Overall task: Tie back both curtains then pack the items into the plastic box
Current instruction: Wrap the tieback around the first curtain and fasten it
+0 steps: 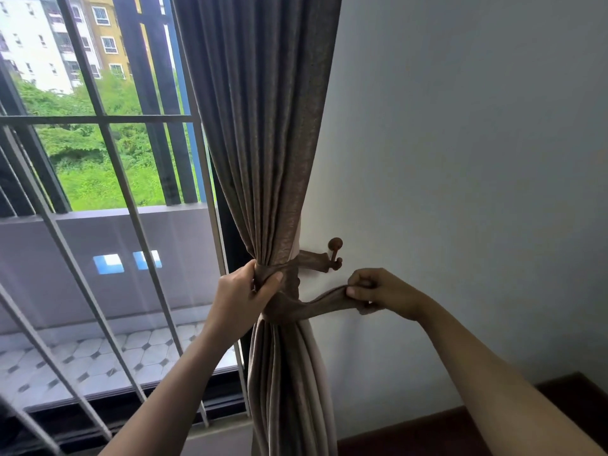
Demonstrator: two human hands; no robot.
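curtain [263, 159] soft, heavy-ish | left hand [243, 291] fingers clamp the bunch | right hand [378, 291] fingers pinch tieback [316, 306] end, hook [335, 253] at 11 o'clock

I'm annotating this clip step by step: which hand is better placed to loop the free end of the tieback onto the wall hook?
Right. The right hand already pinches the tieback's free end just below the wall hook; the left hand grips the gathered curtain.

Window bars [108, 166]: white, slanted, at 9 o'clock.
Balcony floor [98, 360]: pale tiles with small dark diamonds, at 8 o'clock.
Buildings [65, 37]: white and yellow, at 11 o'clock, above green trees [92, 153].
Wall [460, 143]: plain white, at 3 o'clock.
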